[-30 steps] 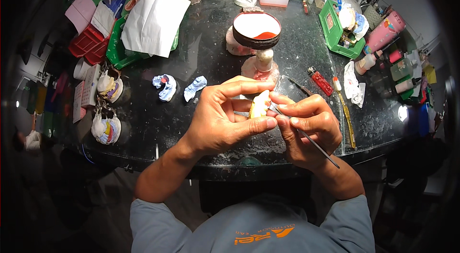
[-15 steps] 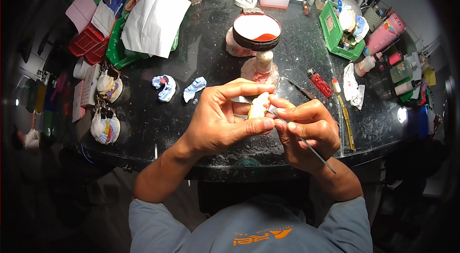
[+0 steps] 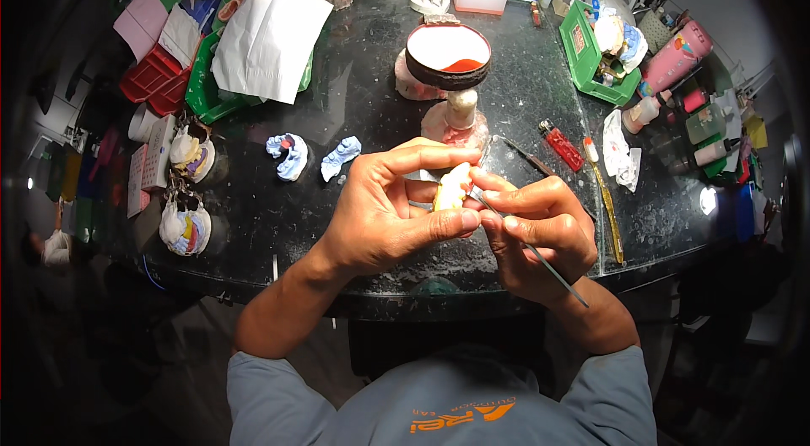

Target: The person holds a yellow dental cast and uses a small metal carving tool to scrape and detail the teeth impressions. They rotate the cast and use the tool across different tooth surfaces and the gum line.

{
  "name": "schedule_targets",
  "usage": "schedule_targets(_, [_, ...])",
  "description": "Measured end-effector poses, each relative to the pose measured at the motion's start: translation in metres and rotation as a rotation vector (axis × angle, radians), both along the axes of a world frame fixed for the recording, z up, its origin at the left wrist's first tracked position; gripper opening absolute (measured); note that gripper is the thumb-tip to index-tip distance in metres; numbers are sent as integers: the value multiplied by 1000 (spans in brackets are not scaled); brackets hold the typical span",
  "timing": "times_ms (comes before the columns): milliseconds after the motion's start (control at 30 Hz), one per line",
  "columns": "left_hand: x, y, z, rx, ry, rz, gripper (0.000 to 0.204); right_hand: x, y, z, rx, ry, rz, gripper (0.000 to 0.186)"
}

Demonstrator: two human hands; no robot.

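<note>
Over the front of the black bench, my left hand (image 3: 378,208) is closed around a small cream and yellow dental model (image 3: 453,185), pinched between thumb and fingers. My right hand (image 3: 550,231) grips a thin metal dental carver (image 3: 557,277) like a pen. The carver's working end is at the right side of the model; my fingertips partly hide where it touches. Behind my hands stands a round pan of red wax (image 3: 466,65) on a pedestal (image 3: 461,113).
Two blue-white moulded pieces (image 3: 288,157) and mounted dental casts (image 3: 185,227) stand on the left. A red lighter (image 3: 563,147), a yellow-handled brush (image 3: 606,201) and crumpled tissue (image 3: 622,152) lie right. Green bins (image 3: 582,49) and a paper-covered bin (image 3: 202,91) flank the back.
The model in my left hand has tilted slightly, and the carver has shifted a little with my right hand. The grip of both hands stays the same.
</note>
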State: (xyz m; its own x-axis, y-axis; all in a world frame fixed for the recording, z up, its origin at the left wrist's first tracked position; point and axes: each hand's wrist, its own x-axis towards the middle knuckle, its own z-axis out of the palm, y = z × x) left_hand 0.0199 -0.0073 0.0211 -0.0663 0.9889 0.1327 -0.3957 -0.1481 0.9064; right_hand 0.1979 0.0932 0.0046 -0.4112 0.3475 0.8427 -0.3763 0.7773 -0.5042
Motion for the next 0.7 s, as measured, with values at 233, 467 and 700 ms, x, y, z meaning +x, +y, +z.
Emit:
schedule_targets(233, [2,-1,2,-26,15,39,56,-1,-1,0,-28,31,16,25])
schedule_targets(467, [-1,0,0,17,30,-7,50,-4,-4,-3,-77,88,31,24])
schedule_targets(700, [-2,0,0,28,69,8,50,-3,-6,-4,-103,94,38,24])
